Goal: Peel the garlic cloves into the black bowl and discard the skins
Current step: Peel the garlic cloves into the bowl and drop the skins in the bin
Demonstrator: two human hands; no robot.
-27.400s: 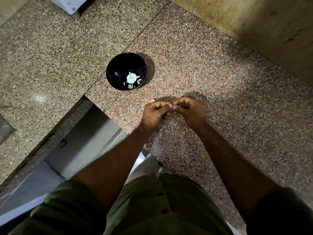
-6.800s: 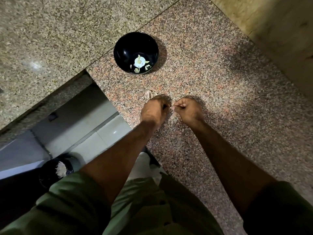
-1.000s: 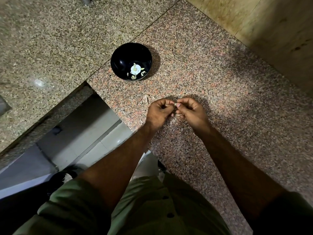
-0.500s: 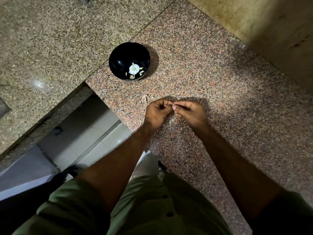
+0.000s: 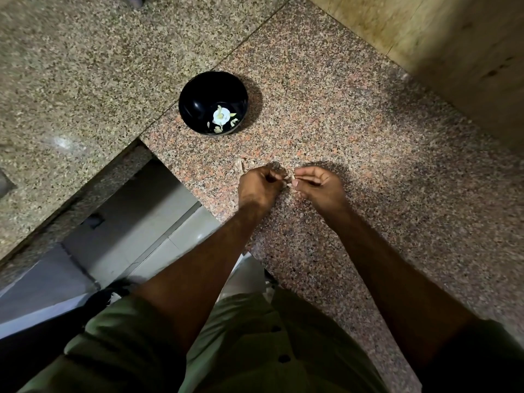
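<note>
A black bowl [image 5: 198, 92] stands on the pink granite counter [image 5: 340, 123], with a few pale peeled cloves [image 5: 221, 117] and a bright glint at its bottom. Nearer me, my left hand [image 5: 259, 188] is curled, its fingertips pinching a small garlic clove [image 5: 286, 178] that is mostly hidden. My right hand [image 5: 317, 185] pinches a bit of pale skin at the clove's right end. The two hands sit slightly apart. A scrap of dry skin [image 5: 240, 165] lies on the counter just left of my left hand.
The counter edge [image 5: 181, 177] runs close to the left of my hands, with tiled floor [image 5: 136, 222] below. A grey granite slab [image 5: 85, 66] adjoins at the left. A beige wall [image 5: 439, 52] rises at the right.
My hands have pulled a little apart, the right drawing skin away from the clove. The left hand has turned its knuckles upward.
</note>
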